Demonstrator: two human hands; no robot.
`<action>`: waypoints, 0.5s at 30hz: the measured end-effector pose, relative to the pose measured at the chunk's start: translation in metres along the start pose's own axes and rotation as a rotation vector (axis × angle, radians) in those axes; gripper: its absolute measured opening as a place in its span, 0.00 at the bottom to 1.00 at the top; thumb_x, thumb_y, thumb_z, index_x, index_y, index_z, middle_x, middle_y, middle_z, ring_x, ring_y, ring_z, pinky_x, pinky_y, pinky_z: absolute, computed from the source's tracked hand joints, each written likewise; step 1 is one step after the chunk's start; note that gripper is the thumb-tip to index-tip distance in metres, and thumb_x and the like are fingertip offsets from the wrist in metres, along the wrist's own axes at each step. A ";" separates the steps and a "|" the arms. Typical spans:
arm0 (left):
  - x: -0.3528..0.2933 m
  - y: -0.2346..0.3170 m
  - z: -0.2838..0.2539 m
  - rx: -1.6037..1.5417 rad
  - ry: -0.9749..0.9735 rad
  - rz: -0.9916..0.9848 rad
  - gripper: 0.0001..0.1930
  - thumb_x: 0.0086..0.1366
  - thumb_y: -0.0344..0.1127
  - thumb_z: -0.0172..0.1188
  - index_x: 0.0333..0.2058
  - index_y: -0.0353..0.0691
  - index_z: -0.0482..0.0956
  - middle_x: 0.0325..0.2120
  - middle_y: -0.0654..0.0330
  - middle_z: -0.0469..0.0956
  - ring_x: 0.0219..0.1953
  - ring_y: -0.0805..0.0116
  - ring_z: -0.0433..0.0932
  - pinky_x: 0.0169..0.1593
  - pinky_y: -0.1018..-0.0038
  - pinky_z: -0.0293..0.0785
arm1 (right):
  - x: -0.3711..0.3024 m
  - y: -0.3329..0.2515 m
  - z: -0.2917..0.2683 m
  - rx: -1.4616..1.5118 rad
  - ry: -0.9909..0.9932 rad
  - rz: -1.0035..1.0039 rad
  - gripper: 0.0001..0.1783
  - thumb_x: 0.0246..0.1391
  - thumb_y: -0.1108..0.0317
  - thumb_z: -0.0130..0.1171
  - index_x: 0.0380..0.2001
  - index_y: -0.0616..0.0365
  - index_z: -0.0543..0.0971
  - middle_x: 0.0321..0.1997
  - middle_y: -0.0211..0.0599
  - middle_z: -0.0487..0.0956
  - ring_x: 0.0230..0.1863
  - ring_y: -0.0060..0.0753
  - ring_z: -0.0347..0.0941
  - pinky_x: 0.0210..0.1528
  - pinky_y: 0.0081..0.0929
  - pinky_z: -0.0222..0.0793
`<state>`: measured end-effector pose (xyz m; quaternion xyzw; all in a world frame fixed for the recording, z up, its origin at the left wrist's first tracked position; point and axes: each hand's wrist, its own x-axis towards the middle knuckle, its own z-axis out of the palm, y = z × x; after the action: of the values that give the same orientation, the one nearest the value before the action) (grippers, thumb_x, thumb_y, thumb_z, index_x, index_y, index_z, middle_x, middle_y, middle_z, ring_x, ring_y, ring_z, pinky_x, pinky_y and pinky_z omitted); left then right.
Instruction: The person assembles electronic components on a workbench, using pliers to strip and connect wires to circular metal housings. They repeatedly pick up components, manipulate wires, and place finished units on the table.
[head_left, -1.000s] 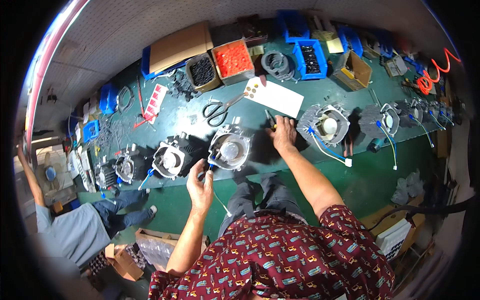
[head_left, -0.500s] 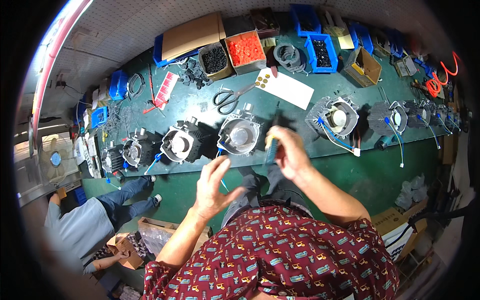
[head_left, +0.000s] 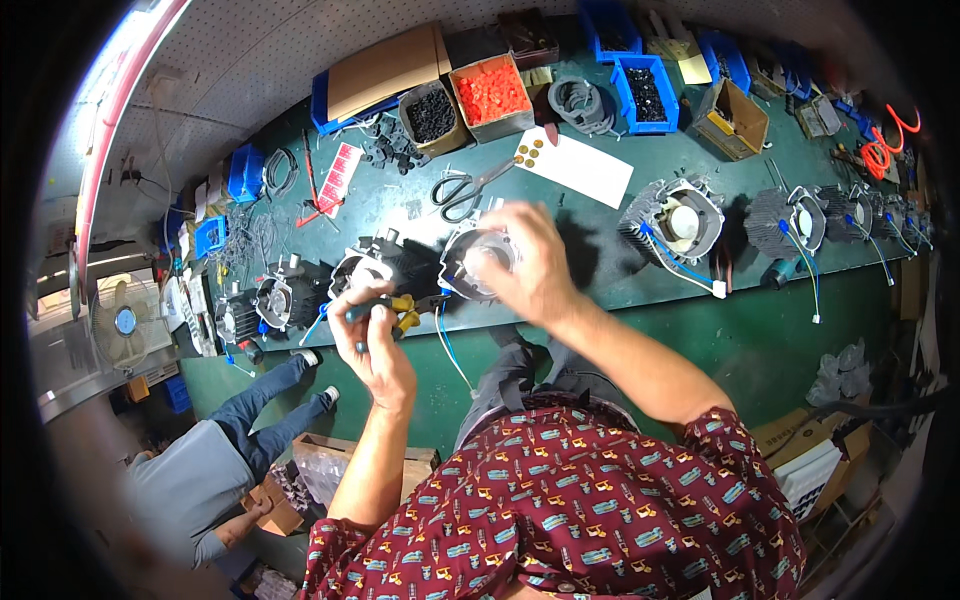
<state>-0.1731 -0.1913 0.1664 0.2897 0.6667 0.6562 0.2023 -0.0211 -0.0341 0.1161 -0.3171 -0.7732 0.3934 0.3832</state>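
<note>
Silvery motor housings with dark finned bodies stand in a row along the bench. My left hand (head_left: pixel 378 345) is closed round pliers (head_left: pixel 405 312) with yellow and dark handles, their dark jaws pointing at the nearest housing (head_left: pixel 462 268). My right hand (head_left: pixel 525 262) is over the right side of that housing and hides part of it; its fingers are blurred, and I cannot tell whether they grip the rim. Blue and white wires (head_left: pixel 447 345) hang from the housing over the bench's front edge. Left of it, another housing (head_left: pixel 362 270) is partly behind my left hand.
Scissors (head_left: pixel 458 192) and a white sheet (head_left: pixel 590 168) with brass-coloured discs lie behind the housings. Boxes of orange parts (head_left: pixel 492 95) and black parts (head_left: pixel 432 116) stand at the back, beside a blue bin (head_left: pixel 645 95). Another person (head_left: pixel 200 480) is on the floor side at lower left.
The pliers have passed from my right hand to my left. My right hand has moved left and up over the housing, while my left hand has shifted left and closed.
</note>
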 end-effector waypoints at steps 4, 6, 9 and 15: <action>0.011 -0.010 0.017 0.055 -0.015 0.009 0.16 0.68 0.24 0.53 0.54 0.38 0.71 0.46 0.55 0.81 0.43 0.75 0.77 0.45 0.78 0.72 | 0.033 0.055 0.018 -0.238 -0.097 -0.076 0.28 0.47 0.63 0.72 0.54 0.56 0.81 0.60 0.45 0.78 0.64 0.48 0.71 0.67 0.41 0.66; 0.015 -0.016 0.020 0.164 -0.025 -0.027 0.22 0.67 0.25 0.53 0.60 0.40 0.70 0.48 0.58 0.81 0.40 0.77 0.76 0.41 0.80 0.73 | 0.037 0.080 0.025 0.040 -0.288 0.018 0.26 0.47 0.63 0.72 0.52 0.57 0.82 0.56 0.46 0.80 0.60 0.48 0.75 0.64 0.40 0.69; 0.016 -0.019 0.023 0.221 -0.052 -0.060 0.27 0.68 0.26 0.53 0.65 0.44 0.67 0.50 0.60 0.81 0.38 0.79 0.74 0.35 0.84 0.72 | 0.024 0.092 0.030 0.100 -0.298 0.079 0.22 0.49 0.63 0.71 0.48 0.59 0.84 0.48 0.48 0.82 0.52 0.50 0.79 0.58 0.39 0.74; 0.016 -0.029 0.028 0.240 -0.077 -0.006 0.33 0.66 0.22 0.52 0.70 0.43 0.62 0.48 0.61 0.80 0.35 0.80 0.72 0.36 0.83 0.70 | 0.003 0.080 0.026 -0.038 -0.181 0.155 0.21 0.51 0.60 0.70 0.48 0.56 0.84 0.48 0.42 0.81 0.54 0.49 0.77 0.58 0.40 0.73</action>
<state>-0.1704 -0.1595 0.1376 0.3351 0.7330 0.5594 0.1937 -0.0294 -0.0022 0.0384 -0.3462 -0.7852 0.4341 0.2742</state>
